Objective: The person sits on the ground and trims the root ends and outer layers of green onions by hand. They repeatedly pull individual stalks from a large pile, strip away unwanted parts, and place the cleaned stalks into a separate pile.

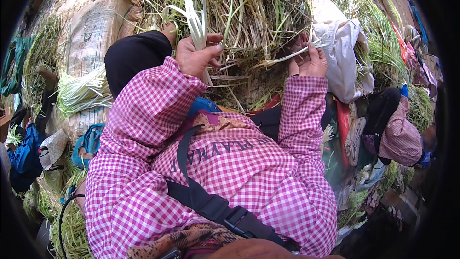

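My left hand (197,54) is closed around a small upright bunch of pale, peeled vegetable stalks (196,25), with a longer green stem rising beside it. Between the thumb and fingers of my right hand (311,62) is a single thin white stalk (293,54). Its brownish, withered end points left, toward the gap between my hands. Just beyond both hands lies a large heap of untrimmed green stalks (258,10) with dry, straw-coloured parts. Loose dry leaves and scraps (230,77) lie below the heap, close to my lap.
At left, a neat bundle of pale stalks (84,88) rests on a printed woven sack (91,39). A white sack (339,57) hangs beside my right hand. Other people sit at right (400,133) and left (27,154), among more green heaps (382,46).
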Available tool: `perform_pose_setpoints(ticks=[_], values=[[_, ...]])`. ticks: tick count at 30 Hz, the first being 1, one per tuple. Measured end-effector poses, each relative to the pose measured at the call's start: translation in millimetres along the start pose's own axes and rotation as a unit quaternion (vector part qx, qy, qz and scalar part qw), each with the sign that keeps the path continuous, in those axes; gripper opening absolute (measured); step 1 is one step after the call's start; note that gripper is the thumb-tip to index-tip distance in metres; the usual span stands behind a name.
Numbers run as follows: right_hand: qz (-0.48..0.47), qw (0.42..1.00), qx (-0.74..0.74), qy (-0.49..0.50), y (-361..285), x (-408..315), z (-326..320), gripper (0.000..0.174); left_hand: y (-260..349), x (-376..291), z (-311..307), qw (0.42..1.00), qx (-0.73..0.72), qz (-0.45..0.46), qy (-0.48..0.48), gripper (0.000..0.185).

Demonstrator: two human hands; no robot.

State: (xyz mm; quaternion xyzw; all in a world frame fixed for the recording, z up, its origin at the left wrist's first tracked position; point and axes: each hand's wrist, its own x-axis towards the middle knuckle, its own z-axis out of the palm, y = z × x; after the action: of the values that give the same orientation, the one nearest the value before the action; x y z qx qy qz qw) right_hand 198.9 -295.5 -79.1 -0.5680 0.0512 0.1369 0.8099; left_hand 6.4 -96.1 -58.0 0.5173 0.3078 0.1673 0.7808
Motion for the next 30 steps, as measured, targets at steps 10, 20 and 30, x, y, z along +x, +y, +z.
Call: perform_pose_setpoints(ticks=[10,20,30], values=[[-0.010,0.978,-0.082,-0.189,-10,-46,95,0.006,-16,1,25,0.994,0.018,0.025,-0.109,0.020],[0.021,0.941,-0.132,-0.311,-1,-50,101,0.021,-4,2,20,0.991,-0.067,0.010,-0.113,0.017],[0.100,0.911,-0.198,-0.347,31,-94,55,0.010,8,7,10,0.982,-0.129,-0.084,-0.112,0.021]])
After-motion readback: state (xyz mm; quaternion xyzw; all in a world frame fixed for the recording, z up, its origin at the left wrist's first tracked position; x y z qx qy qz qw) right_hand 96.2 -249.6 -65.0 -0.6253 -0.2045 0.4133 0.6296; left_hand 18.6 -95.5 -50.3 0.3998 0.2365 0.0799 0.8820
